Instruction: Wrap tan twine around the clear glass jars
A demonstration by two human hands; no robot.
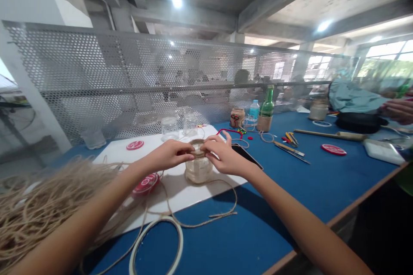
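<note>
Twine heaps at eight o'clock, likely for easy reach; at six, left hand and right hand pinch the jar's corded rim, perhaps steadying it

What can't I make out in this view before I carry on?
Head view throughout:
Jar: rim partly covered by the left hand and right hand; exact grip unclear.
Phone: partly behind the right hand.
Tape roll: cut off by the bottom edge.
Twine pile: blurred, cut off by the left edge.

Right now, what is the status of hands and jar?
Left hand, right hand: both at jar's rim. Jar upright on white board. Loose twine in front.
</note>
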